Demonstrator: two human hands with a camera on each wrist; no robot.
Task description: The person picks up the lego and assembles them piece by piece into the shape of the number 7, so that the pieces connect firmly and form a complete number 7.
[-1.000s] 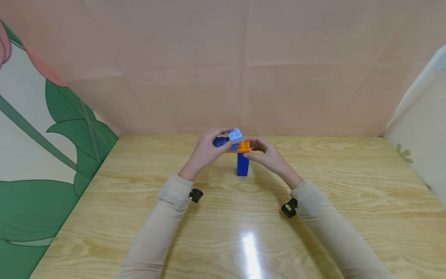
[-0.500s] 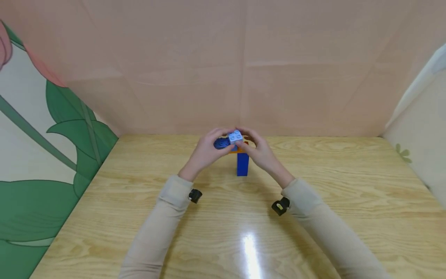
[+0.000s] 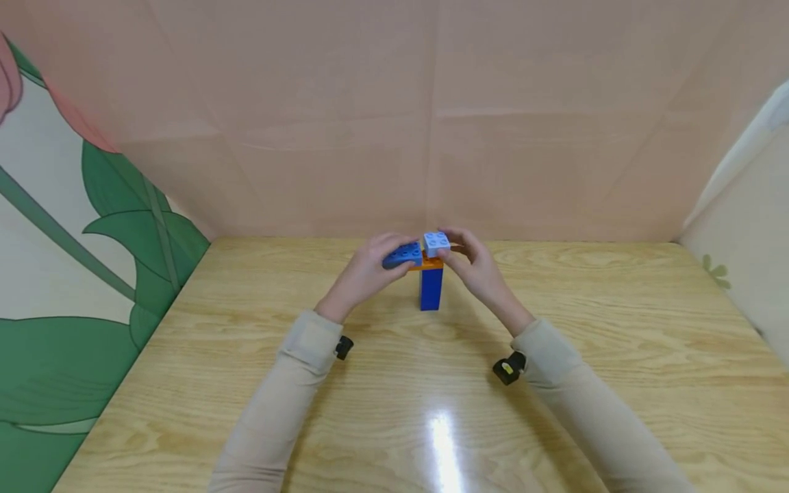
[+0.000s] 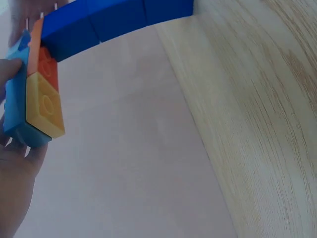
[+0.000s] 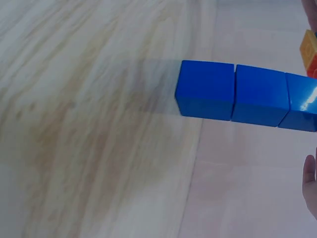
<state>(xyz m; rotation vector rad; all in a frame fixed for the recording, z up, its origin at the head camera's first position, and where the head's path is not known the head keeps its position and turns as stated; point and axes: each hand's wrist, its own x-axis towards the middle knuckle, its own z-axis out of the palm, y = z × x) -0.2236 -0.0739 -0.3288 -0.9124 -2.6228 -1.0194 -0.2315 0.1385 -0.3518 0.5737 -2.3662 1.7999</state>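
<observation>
In the head view my left hand [image 3: 366, 270] grips a long blue brick [image 3: 403, 255] at the left end of the raised build. My right hand [image 3: 477, 272] pinches a light blue brick [image 3: 436, 243] with studs on top, over the orange piece [image 3: 433, 263]. Whether it touches the orange is hard to tell. Under the orange stands an upright column of blue bricks [image 3: 431, 289]. The left wrist view shows a yellow-orange brick [image 4: 44, 105] beneath the blue one, overhanging the column's side. Fingers partly hide the build.
The build stands on a wood-grain table [image 3: 394, 383] near its back edge. Behind rises a pinkish backdrop [image 3: 431, 123]. A leaf-patterned panel [image 3: 148, 226] flanks the left side, and a pale panel [image 3: 740, 233] the right.
The light blue brick has passed from my left hand to my right and moved rightward, from over the blue brick to over the orange piece. My left hand now grips the long blue brick.
</observation>
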